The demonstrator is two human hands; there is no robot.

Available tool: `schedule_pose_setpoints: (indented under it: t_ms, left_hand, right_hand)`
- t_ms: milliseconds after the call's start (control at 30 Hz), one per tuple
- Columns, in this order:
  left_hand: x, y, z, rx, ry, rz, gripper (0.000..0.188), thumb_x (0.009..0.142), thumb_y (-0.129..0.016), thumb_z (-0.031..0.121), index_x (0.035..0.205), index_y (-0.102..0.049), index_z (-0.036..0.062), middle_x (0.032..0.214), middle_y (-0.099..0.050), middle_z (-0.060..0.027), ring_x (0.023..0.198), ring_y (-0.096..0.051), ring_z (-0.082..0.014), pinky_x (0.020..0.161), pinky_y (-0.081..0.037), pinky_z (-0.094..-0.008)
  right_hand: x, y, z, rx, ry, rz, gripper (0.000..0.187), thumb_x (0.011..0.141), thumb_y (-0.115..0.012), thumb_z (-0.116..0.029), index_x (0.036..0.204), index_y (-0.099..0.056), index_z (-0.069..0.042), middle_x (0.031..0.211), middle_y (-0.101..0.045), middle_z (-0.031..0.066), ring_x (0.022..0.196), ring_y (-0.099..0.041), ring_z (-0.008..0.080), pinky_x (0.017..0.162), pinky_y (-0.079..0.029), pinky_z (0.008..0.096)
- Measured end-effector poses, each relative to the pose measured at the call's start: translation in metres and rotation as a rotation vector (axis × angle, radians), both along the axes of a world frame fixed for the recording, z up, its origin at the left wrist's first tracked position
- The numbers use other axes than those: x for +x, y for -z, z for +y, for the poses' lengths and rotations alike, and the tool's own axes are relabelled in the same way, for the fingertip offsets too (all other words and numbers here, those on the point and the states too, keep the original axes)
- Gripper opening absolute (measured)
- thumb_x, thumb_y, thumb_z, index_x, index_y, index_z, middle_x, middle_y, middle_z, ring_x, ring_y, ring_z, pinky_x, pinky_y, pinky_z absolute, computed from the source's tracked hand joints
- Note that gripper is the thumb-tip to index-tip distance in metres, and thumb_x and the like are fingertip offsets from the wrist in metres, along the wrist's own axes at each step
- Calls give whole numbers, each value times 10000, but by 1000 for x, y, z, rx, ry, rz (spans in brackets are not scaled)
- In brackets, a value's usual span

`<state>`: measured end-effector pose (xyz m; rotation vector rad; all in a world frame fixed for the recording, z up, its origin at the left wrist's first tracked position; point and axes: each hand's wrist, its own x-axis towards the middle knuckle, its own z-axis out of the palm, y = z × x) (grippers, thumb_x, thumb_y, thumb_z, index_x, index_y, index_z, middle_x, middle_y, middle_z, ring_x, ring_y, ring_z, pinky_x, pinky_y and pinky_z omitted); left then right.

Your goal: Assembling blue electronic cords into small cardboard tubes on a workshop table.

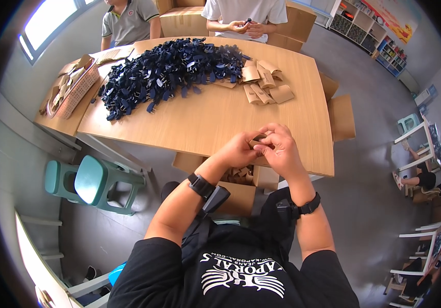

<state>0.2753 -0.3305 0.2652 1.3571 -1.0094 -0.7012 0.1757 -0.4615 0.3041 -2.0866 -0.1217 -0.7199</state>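
A small brown cardboard pillow box [258, 140] is held between both my hands over the table's near edge. My left hand [239, 149] grips its left side with bent fingers. My right hand [281, 150] closes on the other side, thumb and fingers at the box's end. Much of the box is hidden by my fingers. Beyond them lies a group of brown pillow boxes [266, 79]. To its left spreads a large heap of small dark blue pieces [164, 72] with thin metallic prongs; their exact kind cannot be made out.
A pink basket [79, 88] of flat brown cardboard stands on the wooden table [210, 123] at left. Below the near edge sits an open carton [236, 197] with brown pieces inside. Green stools [99, 179] stand at left. Two people sit across, one handling a small dark piece.
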Motion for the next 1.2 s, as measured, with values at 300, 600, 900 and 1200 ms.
schedule_pose_setpoints:
  t_ms: [300, 600, 900, 1200]
  left_hand:
    - [15, 11, -10, 23, 19, 14, 164, 858, -564, 18, 1016, -589, -14, 884, -649, -48, 774, -592, -81, 665, -508, -250]
    - [16, 12, -9, -19, 17, 88, 164, 896, -550, 89, 1039, -605, 32, 777, -608, 8, 638, -545, -62, 585, -482, -243]
    - [13, 11, -2, -174, 107, 202, 278, 952, -449, 177, 1101, -582, -17, 864, -631, -42, 748, -587, -83, 641, -505, -252]
    - [1, -6, -6, 25, -101, 377, 359, 943, -336, 115, 1126, -583, -70, 1028, -645, -112, 897, -620, -148, 658, -545, -284]
  right_hand:
    - [9, 4, -10, -75, 109, 89, 177, 675, -788, -119, 716, -657, -5, 981, -660, 111, 892, -605, 277, 740, -507, 367]
    - [6, 0, 2, -315, 210, -257, 131, 698, -738, -17, 809, -669, -16, 980, -644, 108, 852, -607, 295, 733, -502, 371]
    - [3, -3, 2, -502, 118, -238, 161, 660, -702, -46, 814, -662, -62, 1023, -620, 85, 945, -562, 285, 821, -443, 399]
    - [4, 1, -15, -543, 282, -222, 131, 615, -733, -111, 685, -622, -111, 896, -582, 57, 857, -551, 254, 756, -397, 380]
